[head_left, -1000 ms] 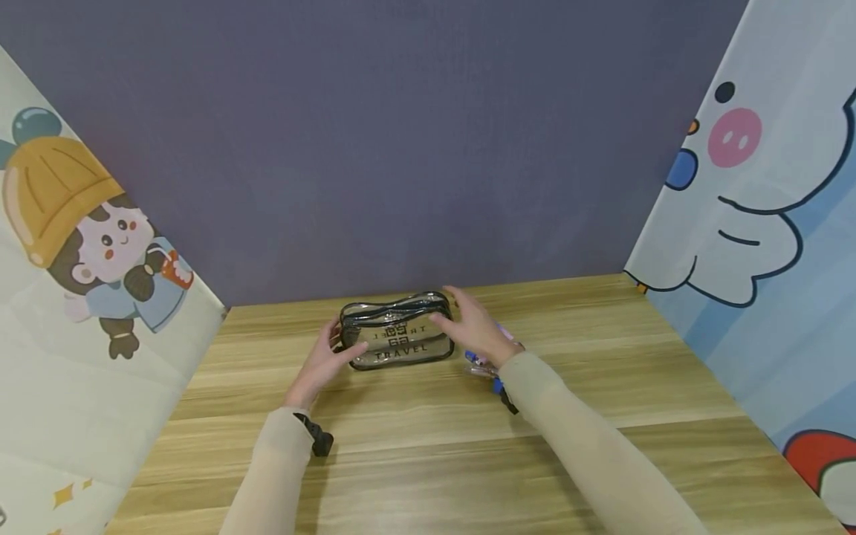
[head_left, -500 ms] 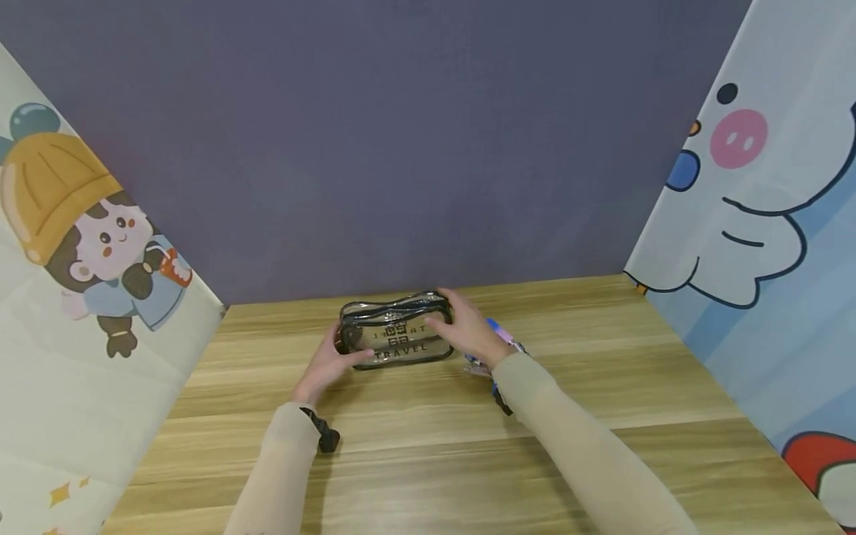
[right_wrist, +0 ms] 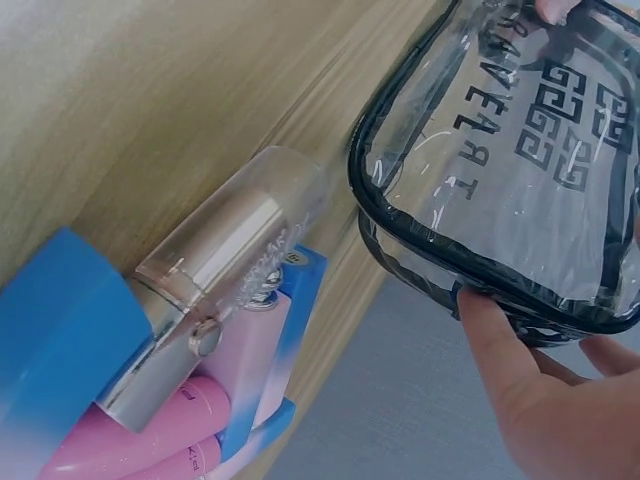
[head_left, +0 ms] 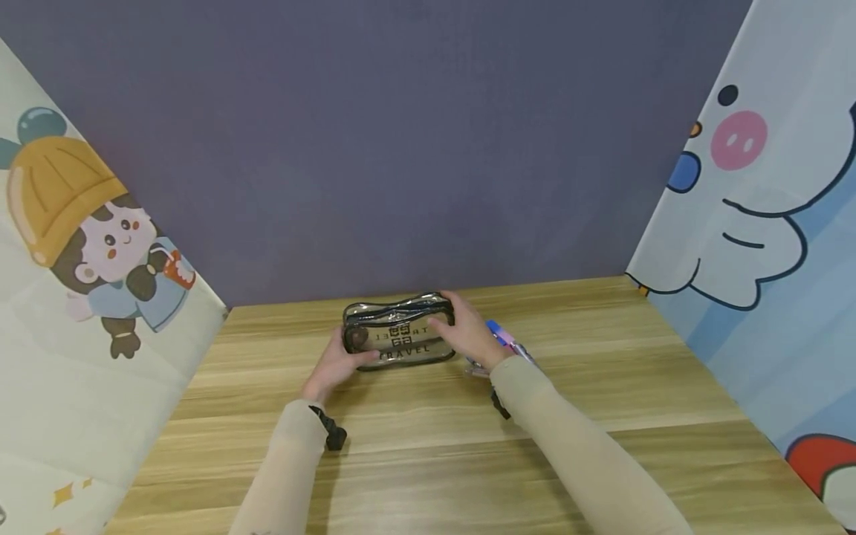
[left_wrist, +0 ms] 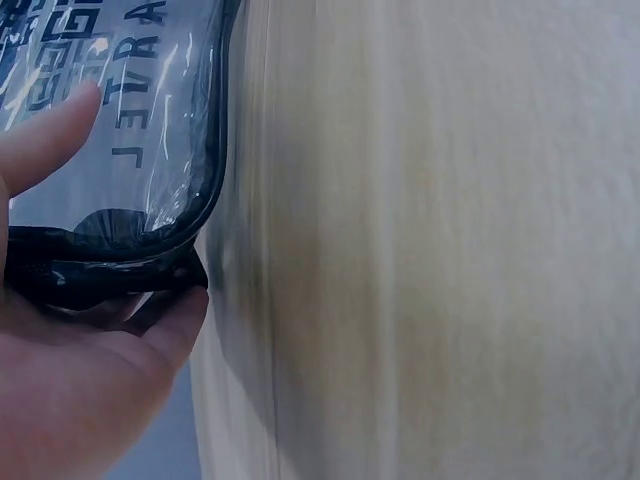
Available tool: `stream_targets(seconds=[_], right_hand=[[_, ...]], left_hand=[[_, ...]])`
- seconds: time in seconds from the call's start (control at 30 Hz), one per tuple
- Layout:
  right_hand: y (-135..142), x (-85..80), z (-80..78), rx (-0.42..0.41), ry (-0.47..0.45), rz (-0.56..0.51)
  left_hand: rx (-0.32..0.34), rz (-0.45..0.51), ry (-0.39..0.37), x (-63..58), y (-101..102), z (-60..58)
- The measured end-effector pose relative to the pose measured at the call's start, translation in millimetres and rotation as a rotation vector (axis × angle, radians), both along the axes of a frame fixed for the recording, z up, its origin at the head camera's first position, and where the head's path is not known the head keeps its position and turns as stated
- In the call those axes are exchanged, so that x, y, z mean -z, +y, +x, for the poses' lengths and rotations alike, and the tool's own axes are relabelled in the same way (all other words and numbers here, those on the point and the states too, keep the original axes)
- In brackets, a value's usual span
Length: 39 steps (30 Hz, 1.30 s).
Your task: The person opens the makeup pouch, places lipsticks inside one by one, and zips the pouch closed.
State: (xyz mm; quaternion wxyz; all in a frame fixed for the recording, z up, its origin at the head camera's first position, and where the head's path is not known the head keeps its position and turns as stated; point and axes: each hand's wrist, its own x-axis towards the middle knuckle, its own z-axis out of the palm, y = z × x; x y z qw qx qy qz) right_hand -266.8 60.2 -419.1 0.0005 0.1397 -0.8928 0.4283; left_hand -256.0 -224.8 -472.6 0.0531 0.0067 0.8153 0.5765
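A clear plastic toiletry pouch (head_left: 401, 345) with black piping and "TRAVEL" lettering stands on the table near its back edge. At its left end my left hand (head_left: 334, 364) holds it, thumb across the front and fingers behind the end. My right hand (head_left: 467, 331) grips the upper right end, thumb on the front face. The left wrist view shows the left fingers (left_wrist: 178, 325) against the black-edged end of the pouch (left_wrist: 170, 100). From the right wrist, the right fingers (right_wrist: 495, 350) touch its dark trim. Nothing distinct shows inside the pouch.
Beside my right wrist lie small cosmetic items: a clear-capped silver tube (right_wrist: 215, 240), pink tubes (right_wrist: 150, 430) and a blue-and-pink piece (head_left: 498, 333). The right forearm partly hides them. A dark wall (head_left: 428, 148) rises behind the wooden table (head_left: 401, 475); printed cloths hang at both sides.
My left hand has moved slightly right, its thumb reaching further over the pouch front. The pouch has shifted a little to the right. The right hand keeps its hold.
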Motion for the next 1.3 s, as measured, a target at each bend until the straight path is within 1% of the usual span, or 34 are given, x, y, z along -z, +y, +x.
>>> stream_targets(seconds=[0.17, 0.33, 0.5, 0.7, 0.77, 0.9, 1.17, 1.3], right_hand=[[2, 2.4, 1.0, 0.012, -0.001, -0.002], [5, 3.4, 2.4, 0.019, -0.022, -0.02], [8, 5.0, 3.9, 0.013, -0.031, -0.035], [13, 3.9, 13.3, -0.014, -0.061, -0.087], [16, 3.2, 16.5, -0.025, -0.079, -0.107], [20, 4.6, 20.3, -0.044, -0.1, -0.134], [28, 7.3, 28.0, -0.056, -0.158, -0.151], [31, 8.6, 31.0, -0.054, -0.171, -0.156]], left_hand=[[-0.031, -0.001, 0.02, -0.4, 4, 0.0], [-0.043, -0.006, 0.05, -1.6, 5, 1.7], [-0.068, -0.026, 0.09, -6.6, 5, 8.5], [-0.075, 0.048, 0.167, -16.9, 7, 18.9], [-0.067, 0.071, 0.194, -19.4, 7, 20.7], [-0.048, 0.085, 0.23, -23.4, 6, 23.8], [-0.012, 0.056, 0.276, -32.5, 10, 32.9], [-0.022, -0.013, 0.291, -36.5, 13, 35.8]])
